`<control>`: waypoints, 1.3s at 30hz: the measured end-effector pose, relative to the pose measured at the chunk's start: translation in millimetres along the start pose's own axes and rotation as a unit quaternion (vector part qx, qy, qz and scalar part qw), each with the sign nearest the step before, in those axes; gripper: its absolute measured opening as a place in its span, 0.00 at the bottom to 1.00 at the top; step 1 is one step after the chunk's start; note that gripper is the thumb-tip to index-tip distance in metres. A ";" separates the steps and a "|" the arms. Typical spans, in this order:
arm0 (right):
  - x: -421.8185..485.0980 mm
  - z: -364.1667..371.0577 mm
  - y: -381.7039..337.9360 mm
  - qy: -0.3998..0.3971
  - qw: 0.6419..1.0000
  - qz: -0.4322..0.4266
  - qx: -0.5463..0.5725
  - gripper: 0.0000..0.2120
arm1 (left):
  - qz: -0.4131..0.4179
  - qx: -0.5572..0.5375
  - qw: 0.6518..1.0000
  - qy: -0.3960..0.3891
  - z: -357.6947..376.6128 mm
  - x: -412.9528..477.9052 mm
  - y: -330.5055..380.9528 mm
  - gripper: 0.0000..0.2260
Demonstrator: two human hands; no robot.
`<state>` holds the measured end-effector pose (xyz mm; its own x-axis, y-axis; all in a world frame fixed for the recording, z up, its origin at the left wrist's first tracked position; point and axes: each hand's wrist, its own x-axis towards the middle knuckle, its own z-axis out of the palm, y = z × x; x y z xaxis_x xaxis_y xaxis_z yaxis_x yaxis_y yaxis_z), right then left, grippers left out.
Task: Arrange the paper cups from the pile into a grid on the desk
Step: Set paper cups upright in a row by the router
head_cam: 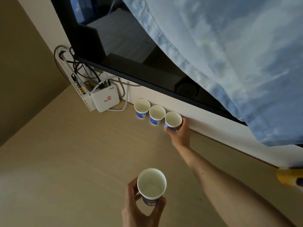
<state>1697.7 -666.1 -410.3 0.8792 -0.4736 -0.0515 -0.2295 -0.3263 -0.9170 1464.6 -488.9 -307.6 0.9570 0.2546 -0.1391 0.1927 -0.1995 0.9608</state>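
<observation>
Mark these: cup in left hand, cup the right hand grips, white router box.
Near blue-and-white paper cup [151, 184], head view, inside surface; left hand [141, 212] grips it.
Far blue-and-white paper cup [173, 119], head view, inside surface; right hand [182, 132] grips it.
White square router box [105, 99], head view, top face.

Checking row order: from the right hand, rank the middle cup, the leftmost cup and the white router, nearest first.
1. Middle cup, just left of the right hand.
2. Leftmost cup, at the row's end.
3. White router, farther left, by the wall.
</observation>
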 end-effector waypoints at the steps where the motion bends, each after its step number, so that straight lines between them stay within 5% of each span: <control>1: -2.6 -2.5 0.3 -0.007 1.000 0.011 0.008 0.35 | 0.001 0.004 1.000 -0.002 0.7 0.1 0.8 0.34; 4: -24.0 -16.8 -4.4 0.014 0.999 0.029 0.016 0.36 | 0.000 0.009 1.000 -0.001 3.5 0.9 3.8 0.33; 7: -62.3 -45.4 -21.0 0.014 0.996 0.060 0.071 0.28 | 0.000 0.000 1.000 0.014 9.5 4.8 11.8 0.32; 9: -88.8 -70.6 -33.7 -0.083 0.981 0.101 0.144 0.20 | 0.003 -0.007 1.000 0.019 14.9 8.9 16.5 0.31; 13: -134.2 -119.6 -53.9 -0.329 0.921 0.086 0.192 0.34 | 0.015 0.011 1.000 0.006 28.1 19.5 25.5 0.29; 16: -147.0 -129.6 -63.8 -0.381 0.910 0.069 0.151 0.33 | 0.036 0.025 0.999 -0.030 37.2 23.6 33.9 0.27; 26: -128.8 -129.0 -45.2 -0.192 0.974 0.020 0.120 0.27 | 0.057 0.098 0.987 -0.111 48.1 20.4 40.6 0.46; 30: -99.0 -115.3 -22.0 -0.042 0.992 0.047 0.109 0.25 | 0.028 0.085 0.989 -0.114 41.7 8.1 27.6 0.41; 39: -47.2 -73.2 1.7 0.035 0.998 -0.001 0.044 0.26 | 0.007 0.061 0.992 -0.107 25.3 -19.6 2.7 0.32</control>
<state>1625.2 -704.2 -380.4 0.8477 -0.5298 -0.0255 -0.1886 -0.2560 -0.9481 1451.8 -518.3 -308.4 0.9812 0.0466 -0.1873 0.1923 -0.3185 0.9282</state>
